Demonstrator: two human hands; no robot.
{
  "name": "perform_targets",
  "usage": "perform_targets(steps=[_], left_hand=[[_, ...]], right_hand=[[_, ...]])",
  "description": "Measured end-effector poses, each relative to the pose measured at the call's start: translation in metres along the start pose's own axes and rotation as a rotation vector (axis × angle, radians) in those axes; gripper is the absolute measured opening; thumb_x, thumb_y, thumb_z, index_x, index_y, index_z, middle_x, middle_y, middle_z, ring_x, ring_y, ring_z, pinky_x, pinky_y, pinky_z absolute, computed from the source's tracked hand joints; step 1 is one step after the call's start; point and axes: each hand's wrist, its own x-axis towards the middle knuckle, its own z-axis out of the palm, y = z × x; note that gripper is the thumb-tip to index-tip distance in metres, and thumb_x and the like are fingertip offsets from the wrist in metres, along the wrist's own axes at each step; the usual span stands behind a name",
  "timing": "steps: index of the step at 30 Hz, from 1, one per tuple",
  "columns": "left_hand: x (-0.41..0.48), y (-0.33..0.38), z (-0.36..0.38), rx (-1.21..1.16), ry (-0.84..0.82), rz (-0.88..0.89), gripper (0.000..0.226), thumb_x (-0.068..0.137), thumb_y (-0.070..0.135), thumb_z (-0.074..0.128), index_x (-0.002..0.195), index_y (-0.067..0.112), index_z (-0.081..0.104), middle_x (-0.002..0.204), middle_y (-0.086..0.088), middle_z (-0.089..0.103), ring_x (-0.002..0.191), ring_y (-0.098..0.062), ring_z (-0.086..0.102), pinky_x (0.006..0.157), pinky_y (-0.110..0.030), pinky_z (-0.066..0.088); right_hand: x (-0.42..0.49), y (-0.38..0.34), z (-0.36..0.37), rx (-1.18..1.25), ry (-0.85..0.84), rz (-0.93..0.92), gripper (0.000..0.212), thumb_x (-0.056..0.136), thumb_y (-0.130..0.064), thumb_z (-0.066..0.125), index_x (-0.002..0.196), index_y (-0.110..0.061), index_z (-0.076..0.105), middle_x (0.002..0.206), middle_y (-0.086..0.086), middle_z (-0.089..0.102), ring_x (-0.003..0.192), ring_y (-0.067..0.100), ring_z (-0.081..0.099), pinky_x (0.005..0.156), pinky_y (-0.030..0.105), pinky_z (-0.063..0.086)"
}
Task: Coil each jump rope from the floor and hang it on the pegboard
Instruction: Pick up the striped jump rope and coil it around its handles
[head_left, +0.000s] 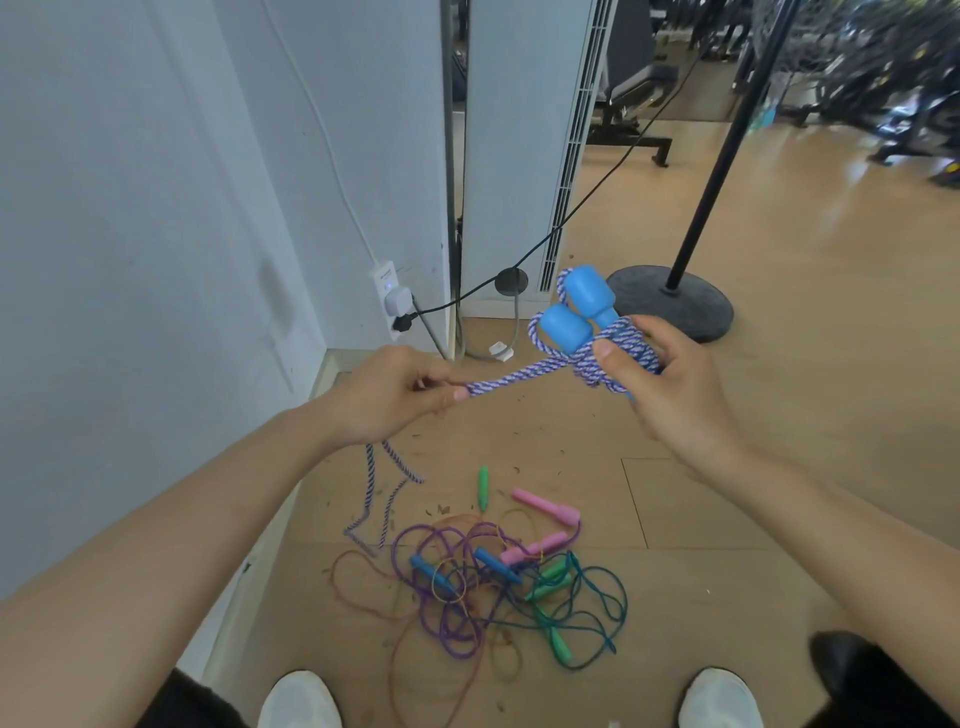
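Observation:
My right hand (670, 384) grips a blue-and-white braided jump rope (519, 371) by its coiled turns, with its two blue handles (576, 309) sticking up side by side. My left hand (395, 392) pinches the same rope a short way to the left, so a doubled stretch runs taut between both hands. Its loose loop (382, 493) hangs from my left hand down to the floor. Below lies a tangled pile of thin jump ropes (488, 582) with pink, green and blue handles. No pegboard is in view.
A white wall with a power strip (387, 296) and plugged cables is on the left. A tall white unit (519, 156) stands behind. A black pole on a round base (675, 306) stands at right. My white shoes (301, 699) are at the bottom edge.

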Motion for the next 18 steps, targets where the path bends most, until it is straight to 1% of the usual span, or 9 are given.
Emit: perform_targets(steps=[1, 3, 5, 8, 9, 10, 12, 15, 18], left_hand=[[-0.001, 0.001, 0.003, 0.073, -0.036, 0.047, 0.021, 0.094, 0.025, 0.067, 0.113, 0.031, 0.075, 0.071, 0.008, 0.068, 0.064, 0.000, 0.057, 0.064, -0.017, 0.045], [-0.003, 0.005, 0.009, 0.184, -0.067, 0.164, 0.022, 0.091, 0.029, 0.071, 0.113, 0.026, 0.076, 0.070, 0.009, 0.064, 0.063, -0.005, 0.054, 0.063, -0.027, 0.046], [-0.004, 0.013, 0.012, 0.209, -0.042, 0.238, 0.015, 0.088, 0.036, 0.071, 0.095, 0.024, 0.076, 0.064, 0.008, 0.057, 0.059, -0.007, 0.049, 0.058, -0.031, 0.042], [-0.005, 0.025, 0.016, 0.182, 0.017, 0.267, 0.026, 0.088, 0.044, 0.065, 0.088, 0.020, 0.075, 0.064, 0.004, 0.057, 0.059, -0.013, 0.051, 0.056, -0.037, 0.044], [-0.004, 0.029, 0.017, 0.126, 0.035, 0.267, 0.020, 0.088, 0.040, 0.069, 0.088, 0.021, 0.075, 0.067, 0.005, 0.060, 0.059, -0.013, 0.053, 0.056, -0.037, 0.045], [-0.004, 0.031, 0.017, 0.070, 0.052, 0.257, 0.011, 0.088, 0.035, 0.073, 0.087, 0.024, 0.075, 0.068, 0.006, 0.063, 0.060, -0.012, 0.055, 0.057, -0.035, 0.046], [-0.001, 0.035, 0.019, -0.011, 0.087, 0.224, 0.010, 0.087, 0.031, 0.076, 0.079, 0.027, 0.072, 0.064, 0.007, 0.062, 0.057, -0.006, 0.052, 0.056, -0.031, 0.043], [0.002, 0.037, 0.023, -0.085, 0.087, 0.166, 0.019, 0.088, 0.033, 0.074, 0.076, 0.018, 0.071, 0.060, -0.007, 0.054, 0.055, -0.008, 0.040, 0.054, -0.031, 0.035], [0.004, 0.041, 0.028, -0.156, 0.060, 0.125, 0.017, 0.088, 0.031, 0.074, 0.077, 0.017, 0.072, 0.059, 0.001, 0.051, 0.056, -0.007, 0.038, 0.055, -0.027, 0.033]], right_hand=[[0.000, 0.001, 0.000, -0.006, 0.014, 0.016, 0.028, 0.091, -0.031, 0.069, 0.115, -0.019, 0.065, 0.067, -0.020, 0.065, 0.051, -0.004, 0.056, 0.049, 0.006, 0.037], [0.001, 0.002, 0.000, -0.148, 0.031, 0.016, 0.032, 0.087, -0.036, 0.072, 0.115, -0.022, 0.064, 0.084, -0.016, 0.070, 0.068, -0.003, 0.063, 0.061, 0.010, 0.043], [0.000, 0.007, 0.000, -0.315, -0.011, 0.049, 0.039, 0.084, -0.038, 0.075, 0.118, -0.026, 0.061, 0.100, -0.014, 0.068, 0.087, 0.001, 0.063, 0.074, 0.013, 0.046], [-0.005, 0.016, 0.004, -0.491, -0.190, 0.010, 0.060, 0.075, -0.053, 0.075, 0.127, -0.030, 0.057, 0.109, -0.012, 0.065, 0.098, 0.009, 0.062, 0.089, 0.034, 0.053], [-0.007, 0.017, 0.006, -0.544, -0.260, -0.034, 0.065, 0.073, -0.057, 0.074, 0.130, -0.031, 0.055, 0.113, -0.011, 0.065, 0.100, 0.009, 0.062, 0.090, 0.036, 0.053], [-0.009, 0.014, 0.008, -0.597, -0.324, -0.077, 0.068, 0.074, -0.056, 0.075, 0.132, -0.029, 0.055, 0.114, -0.010, 0.065, 0.101, 0.009, 0.061, 0.088, 0.029, 0.051], [-0.015, 0.005, 0.014, -0.684, -0.406, -0.193, 0.063, 0.075, -0.053, 0.077, 0.128, -0.023, 0.060, 0.103, -0.007, 0.067, 0.090, 0.010, 0.062, 0.073, 0.011, 0.042], [-0.025, -0.007, 0.027, -0.745, -0.412, -0.387, 0.059, 0.070, -0.069, 0.068, 0.103, -0.020, 0.066, 0.073, -0.005, 0.064, 0.063, 0.011, 0.056, 0.058, 0.022, 0.040], [-0.028, -0.005, 0.035, -0.836, -0.347, -0.365, 0.059, 0.066, -0.081, 0.056, 0.081, -0.024, 0.064, 0.058, -0.004, 0.057, 0.054, 0.013, 0.050, 0.055, 0.031, 0.041]])
